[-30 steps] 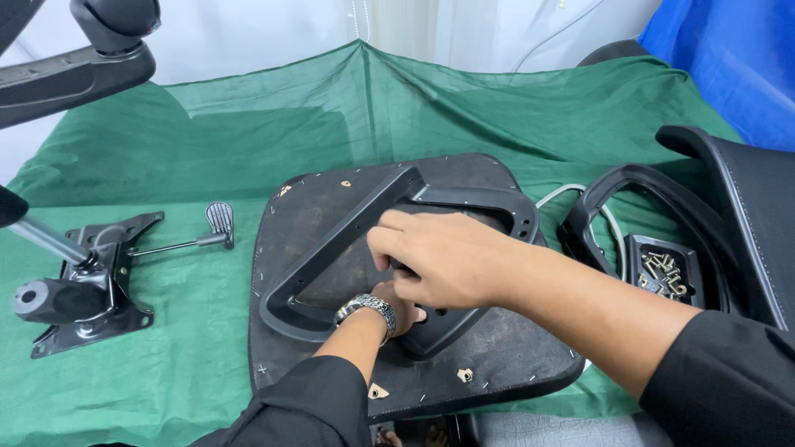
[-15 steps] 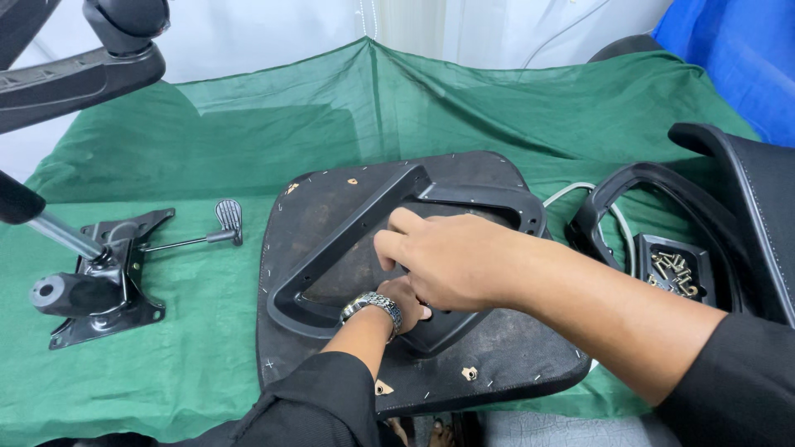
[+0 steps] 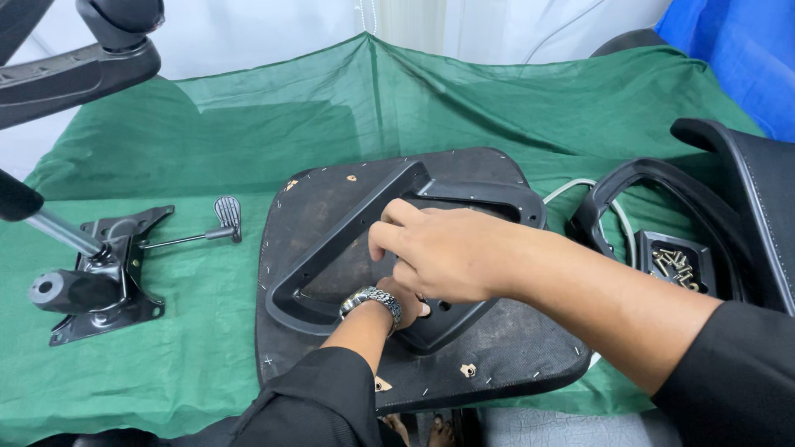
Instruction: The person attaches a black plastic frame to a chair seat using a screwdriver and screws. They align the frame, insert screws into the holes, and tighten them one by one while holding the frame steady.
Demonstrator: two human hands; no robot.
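Head view: hands [image 3: 447, 252] on black bracket [image 3: 331, 236].

Chair-assembly workbench: green cloth [image 3: 348, 124] (loose chair parts everywhere)

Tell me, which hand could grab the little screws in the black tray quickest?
Probably the right hand: its arm comes in from the side where the screw tray sits. The left hand is tucked underneath it, on the black armrest bracket.

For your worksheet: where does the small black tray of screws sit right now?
In the head view, the tray of screws sits at the right on the green cloth, inside the curved black armrest, just beyond the right hand's forearm.
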